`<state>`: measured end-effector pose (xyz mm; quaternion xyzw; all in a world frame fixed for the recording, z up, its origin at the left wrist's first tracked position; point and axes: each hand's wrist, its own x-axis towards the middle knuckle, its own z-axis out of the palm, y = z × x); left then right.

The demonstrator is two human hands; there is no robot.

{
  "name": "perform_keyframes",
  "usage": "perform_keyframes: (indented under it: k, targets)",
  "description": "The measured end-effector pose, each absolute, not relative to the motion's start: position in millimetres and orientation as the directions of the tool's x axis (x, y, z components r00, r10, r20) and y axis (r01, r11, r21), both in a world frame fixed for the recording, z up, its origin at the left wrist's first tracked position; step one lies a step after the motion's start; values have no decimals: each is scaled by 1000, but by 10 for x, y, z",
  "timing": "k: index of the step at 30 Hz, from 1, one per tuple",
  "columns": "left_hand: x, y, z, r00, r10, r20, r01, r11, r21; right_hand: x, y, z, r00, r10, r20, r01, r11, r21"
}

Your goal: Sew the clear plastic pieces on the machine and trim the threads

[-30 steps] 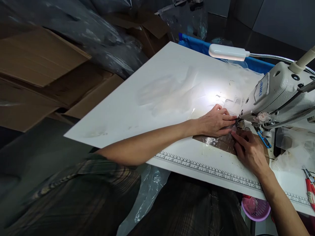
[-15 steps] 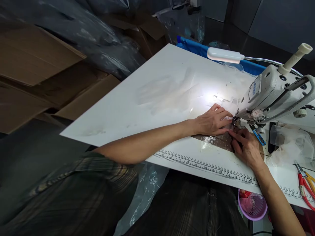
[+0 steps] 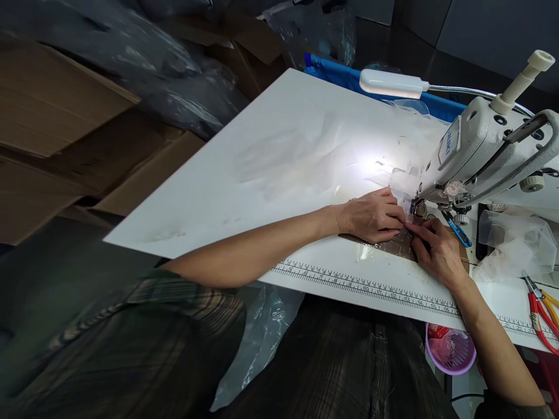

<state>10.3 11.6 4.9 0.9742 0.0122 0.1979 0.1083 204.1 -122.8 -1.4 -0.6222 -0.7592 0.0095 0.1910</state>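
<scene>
My left hand (image 3: 373, 215) lies on a clear plastic sheet (image 3: 384, 249) spread over a brown patch of the white table (image 3: 283, 157). Its fingers are pressed together at the sheet's edge, just left of the needle of the white sewing machine (image 3: 476, 157). My right hand (image 3: 437, 250) rests on the same sheet from the near side, fingers pinched on its edge close to the presser foot. The two hands' fingertips nearly touch. A bright lamp (image 3: 391, 83) lights the spot.
A printed ruler (image 3: 371, 286) runs along the table's near edge. Red-handled snips (image 3: 541, 314) and crumpled clear plastic (image 3: 510, 244) lie at the right. A pink basket (image 3: 452, 352) hangs below. Cardboard boxes (image 3: 65, 134) and plastic bags stand at the left.
Both hands have stayed at the needle, sliding slightly nearer me with the sheet. The view has shifted, showing more of the machine and the snips.
</scene>
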Motion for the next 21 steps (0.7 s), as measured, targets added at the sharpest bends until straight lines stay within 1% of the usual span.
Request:
perform_keyframes:
  k: [5, 10, 12, 14, 21]
  targets:
    - [99, 98, 88, 934, 57, 352, -8, -983, 182, 2045, -1231, 10, -194, 938, 288, 944, 258, -207]
    - [111, 97, 79, 913, -22, 407, -46, -998, 51, 2033, -1228, 34, -232, 925, 300, 948, 284, -144]
    - [117, 98, 72, 906, -43, 422, -57, -998, 22, 2021, -1228, 38, -233, 925, 301, 952, 280, -121]
    - [118, 97, 74, 910, -46, 411, -63, -998, 29, 2007, -1229, 44, -234, 928, 289, 956, 274, -105]
    - [100, 87, 121, 940, 12, 342, -49, -984, 169, 1978, -1208, 74, -227, 944, 238, 964, 253, -81]
